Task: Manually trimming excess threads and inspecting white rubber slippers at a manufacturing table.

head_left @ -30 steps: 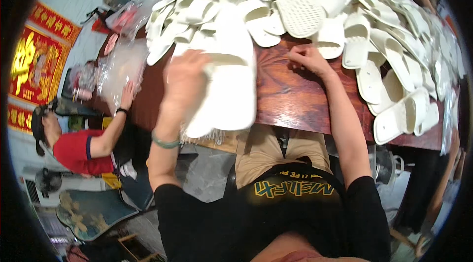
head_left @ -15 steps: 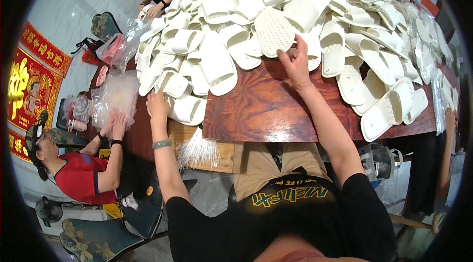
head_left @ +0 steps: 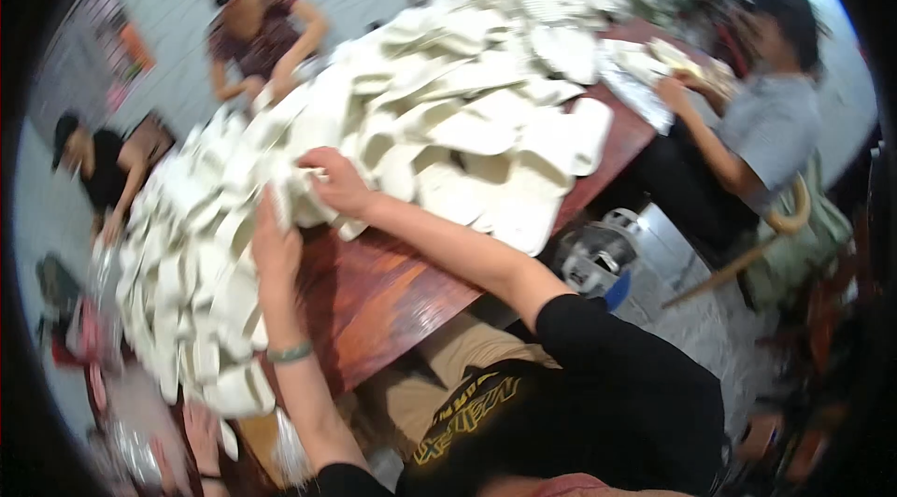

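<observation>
Both arms stretch across the reddish-brown tabletop (head_left: 392,301) into the heap of white slippers (head_left: 448,133). The right hand (head_left: 338,181) has its fingers curled around a slipper at the pile's near edge. The left hand (head_left: 273,249) (green band at the wrist) lies against the slippers just beside it; the blur hides whether its fingers grip anything. Other people sit around the heap.

White foam slippers (head_left: 439,123), heaped in a loose jumbled pile across the reddish-brown wooden table (head_left: 392,296)
</observation>
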`<state>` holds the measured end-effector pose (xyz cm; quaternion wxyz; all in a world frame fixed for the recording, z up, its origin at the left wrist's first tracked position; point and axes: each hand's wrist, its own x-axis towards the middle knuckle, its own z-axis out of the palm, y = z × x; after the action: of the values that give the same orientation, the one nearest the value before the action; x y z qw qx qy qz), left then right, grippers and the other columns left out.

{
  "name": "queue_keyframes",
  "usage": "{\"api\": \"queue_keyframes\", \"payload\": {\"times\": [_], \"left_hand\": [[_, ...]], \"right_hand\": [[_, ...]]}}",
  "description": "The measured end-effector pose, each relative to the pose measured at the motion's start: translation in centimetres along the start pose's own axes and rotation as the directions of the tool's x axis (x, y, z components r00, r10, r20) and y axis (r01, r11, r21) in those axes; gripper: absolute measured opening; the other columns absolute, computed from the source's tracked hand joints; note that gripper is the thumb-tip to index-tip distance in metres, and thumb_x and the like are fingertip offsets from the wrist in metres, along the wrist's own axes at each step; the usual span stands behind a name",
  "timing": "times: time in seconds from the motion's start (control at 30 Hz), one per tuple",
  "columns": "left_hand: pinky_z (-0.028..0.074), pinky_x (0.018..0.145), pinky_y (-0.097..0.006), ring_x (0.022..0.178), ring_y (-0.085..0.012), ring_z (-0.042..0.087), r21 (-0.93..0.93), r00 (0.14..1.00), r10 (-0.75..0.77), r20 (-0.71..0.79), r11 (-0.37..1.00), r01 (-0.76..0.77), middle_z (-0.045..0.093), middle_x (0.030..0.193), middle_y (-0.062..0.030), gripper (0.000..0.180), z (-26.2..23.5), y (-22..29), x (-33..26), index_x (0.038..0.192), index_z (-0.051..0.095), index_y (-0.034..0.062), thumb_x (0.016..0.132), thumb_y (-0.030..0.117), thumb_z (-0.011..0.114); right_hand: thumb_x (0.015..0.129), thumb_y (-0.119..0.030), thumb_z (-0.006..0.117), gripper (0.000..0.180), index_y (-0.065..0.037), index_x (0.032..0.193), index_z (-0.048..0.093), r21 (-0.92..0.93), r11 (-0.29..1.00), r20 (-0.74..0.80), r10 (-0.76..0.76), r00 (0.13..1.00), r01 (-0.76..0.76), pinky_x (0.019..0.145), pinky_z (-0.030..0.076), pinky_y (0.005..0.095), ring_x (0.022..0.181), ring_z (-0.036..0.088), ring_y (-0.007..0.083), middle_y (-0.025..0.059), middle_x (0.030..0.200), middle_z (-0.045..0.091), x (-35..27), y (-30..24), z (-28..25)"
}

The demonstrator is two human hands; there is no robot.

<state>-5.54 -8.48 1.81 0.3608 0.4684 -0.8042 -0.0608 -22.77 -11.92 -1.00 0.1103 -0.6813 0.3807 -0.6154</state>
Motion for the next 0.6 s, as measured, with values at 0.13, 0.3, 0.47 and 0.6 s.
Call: {"api": "queue_keyframes", "payload": {"times": [0.13,0.3,0.47,0.6], "left_hand": [[0.034,0.101,-0.037,0.123,-0.035,0.041,-0.126,0.967,-0.253,0.038,0.959,0.256,0.04,0.138,-0.019,0.053,-0.2,4.4,-0.8,0.138,0.032,0.007,0.087,0.006,0.044],[0.027,0.105,-0.034,0.127,-0.0296,0.038,-0.355,0.95,-0.29,-0.112,0.905,0.235,0.039,0.139,-0.0176,0.045,1.4,1.5,-2.0,0.139,0.03,0.007,0.096,0.013,0.04],[0.032,0.104,-0.042,0.125,-0.0452,0.034,0.327,0.977,0.004,-0.214,0.943,0.068,0.026,0.141,-0.0283,0.061,3.0,-6.5,-2.9,0.134,0.04,0.0028,0.074,0.0,0.051],[0.04,0.093,-0.033,0.112,-0.0215,0.047,-0.861,0.795,-0.519,-0.314,0.508,-0.008,0.049,0.123,-0.0122,0.049,0.5,2.7,-4.9,0.131,0.038,-0.0021,0.096,0.033,0.045]], "right_hand": [[0.071,-0.026,0.067,0.054,0.003,0.113,0.051,-0.559,0.829,-0.097,-0.047,0.994,-0.015,0.097,0.036,0.0443,0.114,0.046,0.0342,0.0217,0.117,0.05,5.4,1.1,-3.9],[0.056,-0.058,0.07,0.081,-0.007,0.117,0.055,-0.695,0.676,0.282,0.571,0.771,-0.246,0.096,0.036,0.0464,0.111,0.052,0.0354,0.0193,0.115,0.056,8.5,2.9,-4.7],[0.061,-0.056,0.067,0.059,-0.013,0.1,0.065,-0.745,0.663,0.165,0.289,0.943,-0.073,0.087,0.041,0.0459,0.098,0.06,0.0289,0.0121,0.102,0.064,9.5,1.1,-3.6],[0.07,-0.034,0.075,0.039,-0.004,0.091,0.063,-0.471,0.856,0.203,-0.129,0.971,0.213,0.092,0.028,0.0374,0.088,0.056,0.0226,0.0077,0.088,0.062,6.2,-5.8,-8.5]]}}
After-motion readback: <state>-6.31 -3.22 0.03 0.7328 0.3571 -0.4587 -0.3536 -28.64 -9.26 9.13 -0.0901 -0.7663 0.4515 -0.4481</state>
